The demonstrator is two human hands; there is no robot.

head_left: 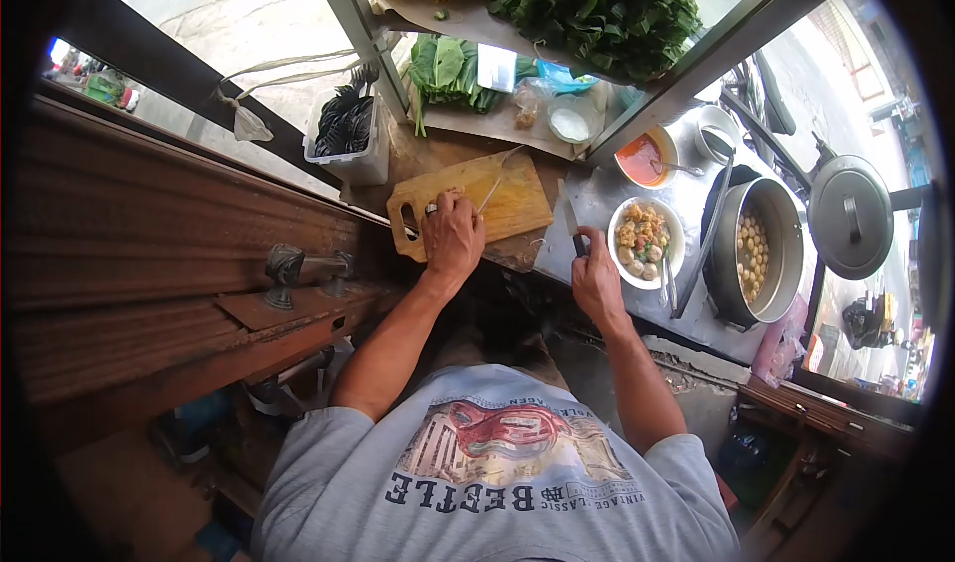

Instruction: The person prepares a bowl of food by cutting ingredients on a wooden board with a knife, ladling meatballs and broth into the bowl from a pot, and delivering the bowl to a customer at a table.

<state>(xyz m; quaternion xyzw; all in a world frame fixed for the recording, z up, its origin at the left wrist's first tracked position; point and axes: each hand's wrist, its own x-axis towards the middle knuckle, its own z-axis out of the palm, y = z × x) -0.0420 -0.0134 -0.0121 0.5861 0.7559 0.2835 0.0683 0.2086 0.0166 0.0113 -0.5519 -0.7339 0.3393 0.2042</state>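
The right hand (595, 281) holds a knife (574, 234) by the near edge of the surface (600, 196). Its fingers wrap around the dark handle, and the blade points away. The knife looks light and stiff. The blade may be sharp, so the handle is the safe place to hold. Just right of that hand, a bowl (676, 229) of food sits near the same edge. The left hand (454, 236) rests on a board (522, 202), toward its left end, fingers bent down. I cannot tell if they pinch anything. The board looks hard and flat, and easy to grab by the hole in its left end. A thin metal tool (494, 190) slants from those fingers to the board's far edge. A pot (791, 234) of balls stands near the surface's right edge; it looks heavy. Past the board's far left corner is a box (364, 169) of black spoons. Farther off, greens (607, 15) lie on a shelf.
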